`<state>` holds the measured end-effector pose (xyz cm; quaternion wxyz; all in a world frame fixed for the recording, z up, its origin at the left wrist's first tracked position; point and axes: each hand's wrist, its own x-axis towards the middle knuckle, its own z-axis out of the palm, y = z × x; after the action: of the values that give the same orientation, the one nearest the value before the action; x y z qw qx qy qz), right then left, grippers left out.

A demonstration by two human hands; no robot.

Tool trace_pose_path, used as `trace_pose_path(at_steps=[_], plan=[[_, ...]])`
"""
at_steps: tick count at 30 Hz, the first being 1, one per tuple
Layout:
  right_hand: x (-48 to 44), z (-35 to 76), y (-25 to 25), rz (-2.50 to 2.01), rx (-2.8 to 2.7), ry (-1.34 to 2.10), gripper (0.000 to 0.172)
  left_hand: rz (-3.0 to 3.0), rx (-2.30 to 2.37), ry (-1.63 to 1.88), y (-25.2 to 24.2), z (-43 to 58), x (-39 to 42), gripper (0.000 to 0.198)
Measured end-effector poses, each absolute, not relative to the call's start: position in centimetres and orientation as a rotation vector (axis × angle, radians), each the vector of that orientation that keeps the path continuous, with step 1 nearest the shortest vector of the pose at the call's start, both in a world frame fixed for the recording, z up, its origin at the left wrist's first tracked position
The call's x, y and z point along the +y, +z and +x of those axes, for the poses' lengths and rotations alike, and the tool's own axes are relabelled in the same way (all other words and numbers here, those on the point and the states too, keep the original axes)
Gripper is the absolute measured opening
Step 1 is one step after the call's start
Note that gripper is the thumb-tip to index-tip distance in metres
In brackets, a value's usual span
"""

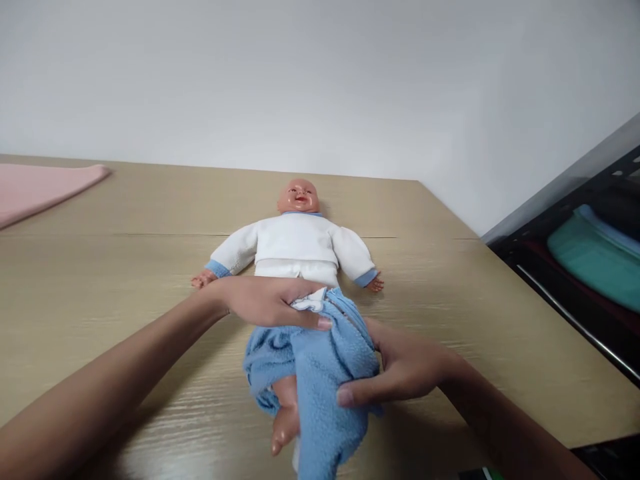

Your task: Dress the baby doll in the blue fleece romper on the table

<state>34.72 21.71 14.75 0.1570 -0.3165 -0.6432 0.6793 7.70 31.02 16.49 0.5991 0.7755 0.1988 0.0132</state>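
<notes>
A baby doll [299, 197] lies on its back on the table, head away from me, in a white top [296, 239] with blue cuffs. Blue fleecy trousers [327, 373] are bunched around its legs. One bare foot [286, 427] shows at the left leg opening; the other foot is hidden by the cloth. My left hand [270, 301] lies across the doll's waist, thumb and fingers closed on the white-edged waistband. On the right side, my right hand [400, 363] grips the trouser leg, thumb on top and fingers hidden behind it.
The wooden table [150, 267] reaches back to a white wall. A pink cloth [45, 187] lies at the far left. Beyond the right edge stands a dark rack [550, 300] with folded teal fabric [595, 253]. A small dark object [480, 474] is cut off at the bottom right.
</notes>
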Motion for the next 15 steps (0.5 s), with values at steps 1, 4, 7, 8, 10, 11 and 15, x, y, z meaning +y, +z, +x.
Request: trace_pose_path(at_steps=[1,4,7,8,10,11,15], plan=[[21.7,34.7,14.6,-0.858,-1.823,1.968,0.038,1.782,0.425,0.000,16.4,7.7,31.0,0.045],[22.0,34.9,13.8,-0.704,-1.652,2.044,0.048,1.663,0.300,-0.193,15.9,7.4,31.5,0.048],[22.2,35.0,12.9,-0.734,-1.485,1.979,0.058,1.592,0.218,-0.268,15.3,6.9,31.9,0.039],[22.2,35.0,12.7,-0.772,-1.468,1.954,0.058,1.586,0.208,-0.241,15.1,6.8,32.0,0.037],[22.2,35.0,12.6,-0.820,-1.501,1.977,0.056,1.590,0.232,-0.139,14.7,6.4,32.1,0.041],[22.2,35.0,12.6,-0.824,-1.535,2.024,0.057,1.600,0.266,-0.083,14.6,6.2,32.1,0.045],[22.1,34.8,13.1,-0.735,-1.614,2.261,0.074,1.715,0.422,0.021,14.2,5.5,32.2,0.056]])
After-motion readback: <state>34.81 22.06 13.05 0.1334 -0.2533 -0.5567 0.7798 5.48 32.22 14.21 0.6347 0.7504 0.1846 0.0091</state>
